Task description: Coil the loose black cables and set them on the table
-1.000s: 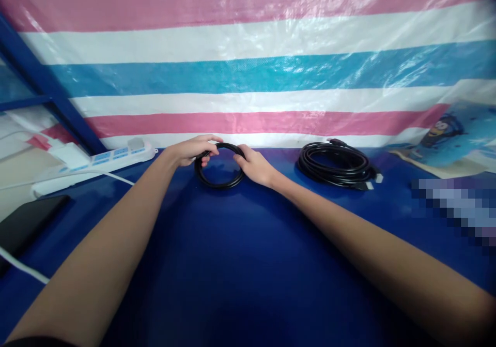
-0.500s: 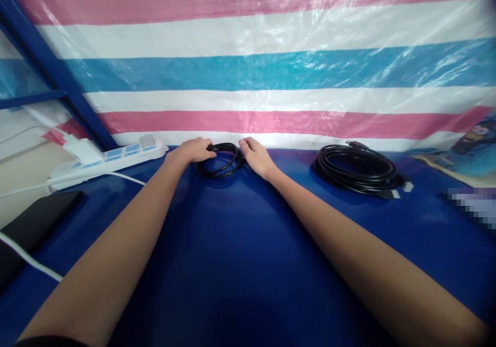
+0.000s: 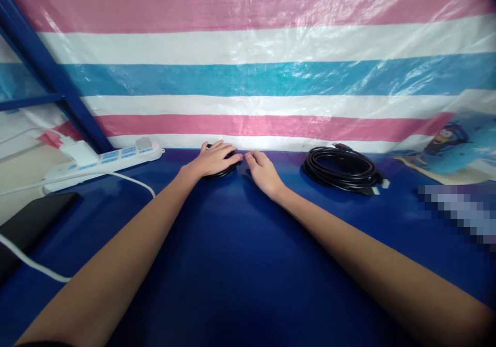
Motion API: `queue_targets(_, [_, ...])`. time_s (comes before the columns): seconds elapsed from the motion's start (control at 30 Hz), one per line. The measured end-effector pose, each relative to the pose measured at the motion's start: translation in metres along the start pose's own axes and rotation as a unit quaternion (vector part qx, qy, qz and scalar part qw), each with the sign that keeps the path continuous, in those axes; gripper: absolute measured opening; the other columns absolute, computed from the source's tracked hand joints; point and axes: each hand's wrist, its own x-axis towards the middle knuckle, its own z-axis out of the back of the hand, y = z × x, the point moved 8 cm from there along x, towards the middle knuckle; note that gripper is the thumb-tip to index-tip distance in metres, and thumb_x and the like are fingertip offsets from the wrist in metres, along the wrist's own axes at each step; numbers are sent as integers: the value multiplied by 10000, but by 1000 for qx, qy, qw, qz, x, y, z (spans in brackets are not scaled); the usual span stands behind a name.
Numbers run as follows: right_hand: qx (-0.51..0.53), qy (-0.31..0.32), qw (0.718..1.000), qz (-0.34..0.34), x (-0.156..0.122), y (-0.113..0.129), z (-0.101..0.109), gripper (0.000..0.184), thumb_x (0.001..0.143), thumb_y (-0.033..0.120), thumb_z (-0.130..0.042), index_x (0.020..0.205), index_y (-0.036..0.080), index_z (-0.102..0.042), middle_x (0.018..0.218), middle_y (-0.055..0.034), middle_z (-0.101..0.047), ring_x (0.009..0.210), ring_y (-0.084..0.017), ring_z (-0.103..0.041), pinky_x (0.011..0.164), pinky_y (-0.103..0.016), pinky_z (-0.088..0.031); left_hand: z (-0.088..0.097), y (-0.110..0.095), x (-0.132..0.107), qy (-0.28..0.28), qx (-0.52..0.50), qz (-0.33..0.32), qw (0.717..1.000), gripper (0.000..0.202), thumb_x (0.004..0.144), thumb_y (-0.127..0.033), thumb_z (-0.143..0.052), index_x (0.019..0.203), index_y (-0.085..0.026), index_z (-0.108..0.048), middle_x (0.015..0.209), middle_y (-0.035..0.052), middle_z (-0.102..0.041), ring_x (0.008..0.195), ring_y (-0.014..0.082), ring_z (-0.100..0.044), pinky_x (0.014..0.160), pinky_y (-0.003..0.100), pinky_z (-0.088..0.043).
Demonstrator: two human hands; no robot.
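Mostly blue tabletop (image 3: 240,264), striped tarp (image 3: 248,78) behind. Larger black cable coil (image 3: 341,170) far right; power strip (image 3: 103,162) far left. Left hand (image 3: 213,161) lies flat on small black coil (image 3: 229,170) at far edge, fingers spread. Right hand (image 3: 263,171) just beside, fingers loosely together, flat.

Striped plastic sheet (image 3: 248,78) backdrop, blue tabletop (image 3: 232,264), blue frame (image 3: 50,78)

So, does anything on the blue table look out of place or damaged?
Nothing stands out. The left hand lies flat on a small black cable coil, the right hand beside it. The bigger coil and power strip lie tidy.
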Motion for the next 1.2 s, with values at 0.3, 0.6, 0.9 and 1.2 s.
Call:
queue_targets(0.3, [-141, 64, 979, 130, -55, -2, 50, 261, 897, 325, -452, 1008, 149, -609, 1092, -93, -583, 1070, -193, -526, 989, -401, -395, -19, 1, 8, -11, 58, 40, 997, 459, 859, -449, -509, 1219, -165, -525, 1306, 112, -494, 1242, 267, -434, 1048, 546, -323])
queue_targets(0.6, [-246, -140, 959, 30, -56, -34, 183, 233, 848, 284, -445, 945, 152, -610, 966, -122, -646, 890, -218, -592, 801, -350, -449, -16, -21, 9, -23, 62, -42, 997, 349, 871, -360, -527, 1152, -156, -560, 1211, 97, -557, 1097, 211, -544, 944, 454, -458])
queue_targets(0.9, [-375, 17, 926, -48, -48, -81, 182, 224, 882, 319, -477, 894, 140, -611, 877, -55, -629, 777, -135, -562, 762, -310, -431, -7, -22, 16, 3, -8, -55, 998, 389, 898, -438, -434, 1153, -180, -573, 1258, 91, -553, 1201, 225, -481, 1065, 513, -312])
queue_targets(1.2, [-436, 91, 895, -3, -55, -90, 148, 432, 887, 489, -352, 896, 161, -633, 838, -97, -663, 772, -218, -607, 798, -381, -384, -21, -38, 7, 33, -1, -59, 998, 459, 901, -478, -302, 1158, -240, -597, 1330, 37, -545, 1323, 228, -363, 1149, 482, -84])
